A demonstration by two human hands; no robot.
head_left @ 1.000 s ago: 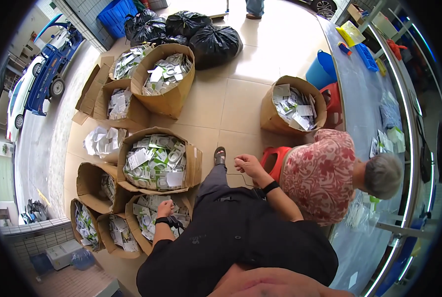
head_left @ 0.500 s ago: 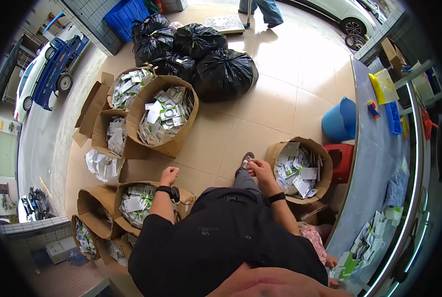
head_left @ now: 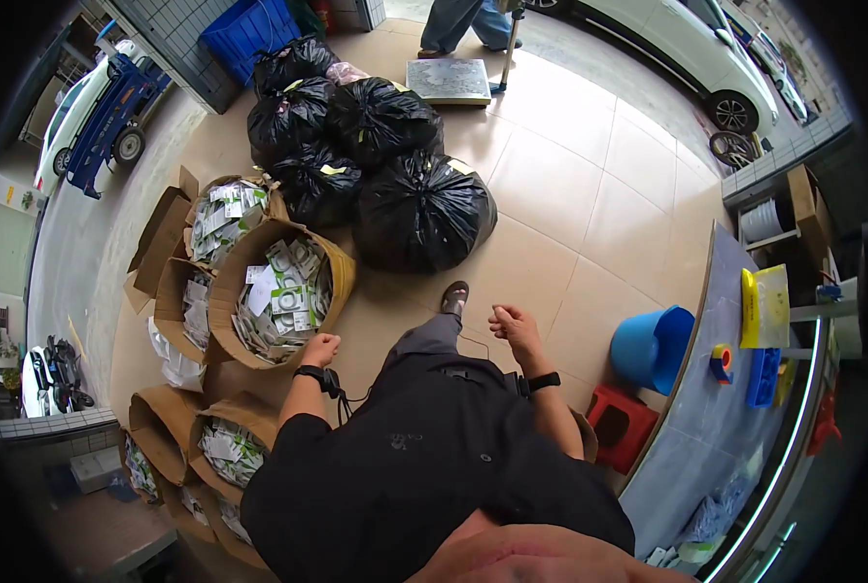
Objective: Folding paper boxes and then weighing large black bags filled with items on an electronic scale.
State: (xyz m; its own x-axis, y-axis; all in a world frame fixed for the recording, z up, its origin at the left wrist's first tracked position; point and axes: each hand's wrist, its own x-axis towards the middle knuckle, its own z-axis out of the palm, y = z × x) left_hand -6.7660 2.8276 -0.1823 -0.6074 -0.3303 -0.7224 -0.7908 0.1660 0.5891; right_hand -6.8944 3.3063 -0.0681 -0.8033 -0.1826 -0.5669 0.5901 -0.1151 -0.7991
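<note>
My left hand point(head_left: 321, 350) is curled into a fist, with nothing showing in it. It is nearest to a large round cardboard box point(head_left: 345, 277) filled with white and green card packages point(head_left: 288, 296). My right hand point(head_left: 516, 328) hangs over the tiled floor with its fingers curled in, and I see nothing held. The blue bucket point(head_left: 643, 350) stands to its right, apart from it. Both wrists wear black bands. One shoe point(head_left: 455, 297) is forward on the floor, between my hands.
Several full black bags point(head_left: 424, 214) lie ahead. Beyond them are a platform scale point(head_left: 449, 80) and another person's legs point(head_left: 453, 24). More filled boxes point(head_left: 162, 428) stand at left. A red stool point(head_left: 621, 423) and a grey worktable point(head_left: 711, 408) are at right.
I have moved forward: the bags and scale appear nearer, and the filled box at right has slipped behind my arm. My right hand has moved away from that box.
</note>
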